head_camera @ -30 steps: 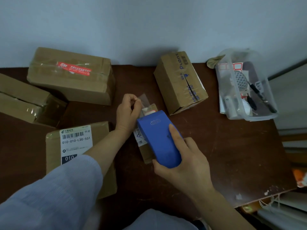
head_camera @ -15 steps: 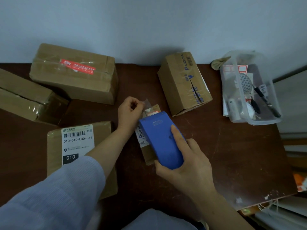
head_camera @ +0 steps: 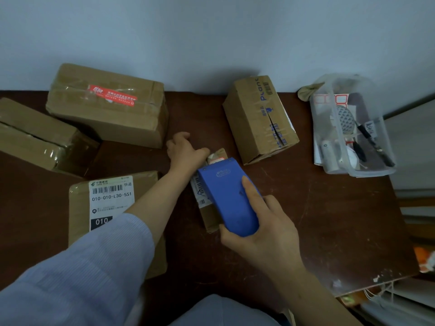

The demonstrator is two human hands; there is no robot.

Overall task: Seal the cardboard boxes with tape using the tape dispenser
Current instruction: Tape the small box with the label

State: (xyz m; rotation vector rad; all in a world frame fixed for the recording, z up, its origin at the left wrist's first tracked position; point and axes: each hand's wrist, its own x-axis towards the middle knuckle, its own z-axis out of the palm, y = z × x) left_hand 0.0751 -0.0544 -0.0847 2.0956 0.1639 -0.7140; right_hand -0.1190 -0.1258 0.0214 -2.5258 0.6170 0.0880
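Observation:
A small flat cardboard box (head_camera: 208, 218) with a barcode label lies at the table's middle. My right hand (head_camera: 263, 234) grips the blue tape dispenser (head_camera: 229, 196), which lies along the box's top with its toothed edge at the far end. My left hand (head_camera: 184, 150) sits low at the box's far left corner, fingers curled, its thumb on the clear tape end (head_camera: 213, 157) there. Most of the box is hidden under the dispenser.
Two big taped boxes (head_camera: 106, 107) (head_camera: 35, 137) stand at the back left, a labelled box (head_camera: 80, 208) lies under my left forearm, and a box with blue print (head_camera: 259, 118) stands behind. A clear tub (head_camera: 353, 128) of pens sits at the right, near the table edge (head_camera: 400, 208).
My left hand has dropped from holding the tape end up in the air to the box's far corner, bringing the tape down. The dispenser has barely moved.

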